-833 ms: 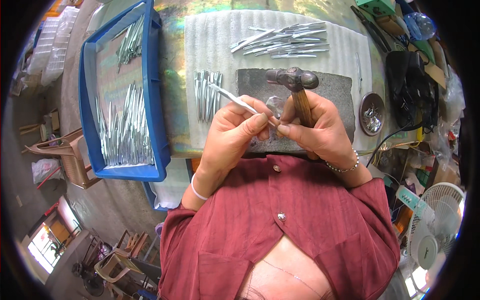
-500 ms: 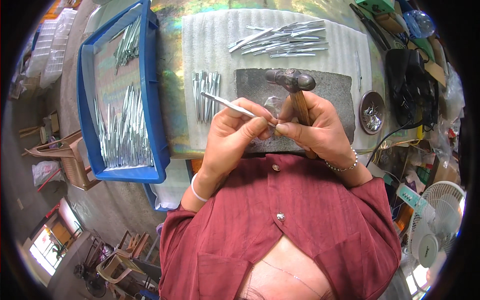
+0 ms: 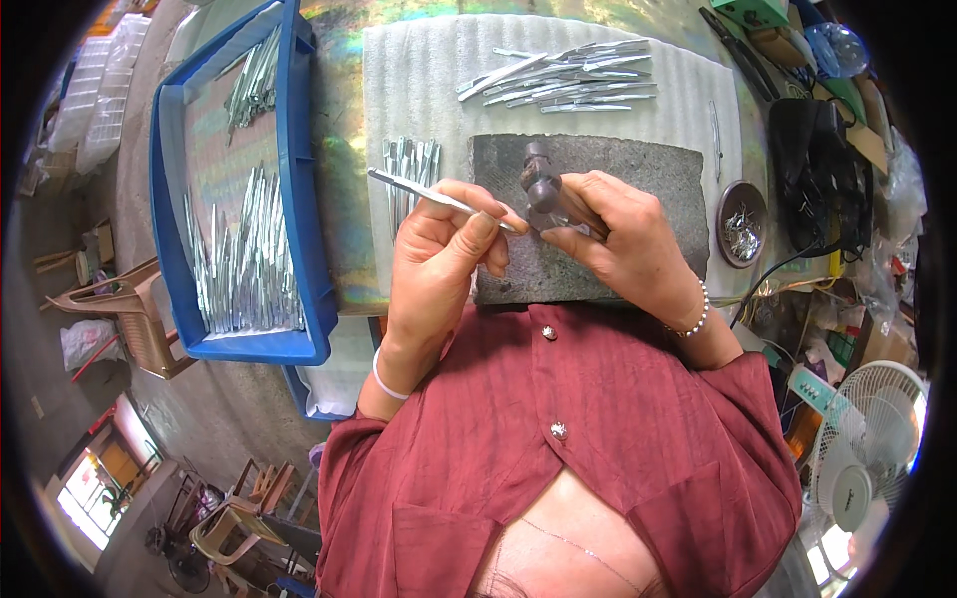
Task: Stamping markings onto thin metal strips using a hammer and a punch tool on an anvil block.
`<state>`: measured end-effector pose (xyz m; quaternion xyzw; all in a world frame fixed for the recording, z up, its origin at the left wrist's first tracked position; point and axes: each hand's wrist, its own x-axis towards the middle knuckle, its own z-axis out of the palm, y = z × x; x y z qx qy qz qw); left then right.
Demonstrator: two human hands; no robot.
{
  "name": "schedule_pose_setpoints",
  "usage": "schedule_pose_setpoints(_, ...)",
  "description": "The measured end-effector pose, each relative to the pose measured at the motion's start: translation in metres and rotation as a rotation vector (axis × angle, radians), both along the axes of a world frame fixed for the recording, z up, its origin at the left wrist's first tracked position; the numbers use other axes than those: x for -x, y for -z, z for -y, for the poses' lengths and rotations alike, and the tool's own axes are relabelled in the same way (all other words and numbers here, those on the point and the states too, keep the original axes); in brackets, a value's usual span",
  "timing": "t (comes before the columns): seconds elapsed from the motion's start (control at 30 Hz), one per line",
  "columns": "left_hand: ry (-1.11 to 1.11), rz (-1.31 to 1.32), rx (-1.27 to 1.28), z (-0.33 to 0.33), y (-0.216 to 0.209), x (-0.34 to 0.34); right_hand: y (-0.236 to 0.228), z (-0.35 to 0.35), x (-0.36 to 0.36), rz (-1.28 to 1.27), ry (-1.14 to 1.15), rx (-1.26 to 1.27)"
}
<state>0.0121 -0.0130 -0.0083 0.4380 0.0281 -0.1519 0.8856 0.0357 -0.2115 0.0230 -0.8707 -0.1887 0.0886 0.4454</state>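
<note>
Between the thumb and fingers of my left hand [image 3: 439, 244] is a slim silvery metal strip [image 3: 414, 188], one end reaching out to the upper left, the other near my fingertips. My right hand [image 3: 633, 227] grips a ball-peen hammer [image 3: 540, 179]; its dark head stands above the grey stone slab [image 3: 658, 174], and the fingers mostly hide the handle. A small gap parts the two hands over the slab. Beyond my left hand lies a row of similar strips [image 3: 411, 157]. A loose pile of strips [image 3: 578, 80] rests on the white foam sheet [image 3: 419, 70] behind the slab.
At the left stands a blue tray [image 3: 302, 130] with two bunches of strips [image 3: 244, 264]. Right of the slab is a round bowl [image 3: 722, 224] of small shiny pieces. One thin strip [image 3: 715, 140] lies apart above it. A white fan [image 3: 867, 448] stands at the lower right.
My hands have drawn apart; the left moved left with the strip. The hammer has turned, its head now lower and further left. A clear plastic-like piece between the hands no longer shows.
</note>
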Motion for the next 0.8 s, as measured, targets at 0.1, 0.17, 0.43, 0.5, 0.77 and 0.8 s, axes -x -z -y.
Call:
schedule_pose_setpoints(0.1,-0.014,0.064,-0.17,0.006,-0.002,0.002,0.003,0.003,0.0,-0.02,0.024,-0.051)
schedule_pose_setpoints(0.17,-0.005,0.091,-0.259,0.01,-0.006,0.0,0.003,0.007,0.001,-0.036,0.054,-0.095)
schedule_pose_setpoints(0.43,-0.027,0.288,-0.587,0.022,-0.002,-0.003,0.022,0.03,0.015,-0.332,0.163,-0.421)
schedule_pose_setpoints(0.5,0.007,0.321,-0.677,0.02,0.001,-0.002,0.019,0.028,0.015,-0.418,0.182,-0.453)
schedule_pose_setpoints(0.77,-0.008,0.405,-0.716,0.024,0.0,-0.002,0.025,0.031,0.015,-0.363,0.154,-0.515)
schedule_pose_setpoints(0.8,-0.005,0.363,-0.717,0.023,0.0,-0.002,0.024,0.03,0.014,-0.364,0.154,-0.513)
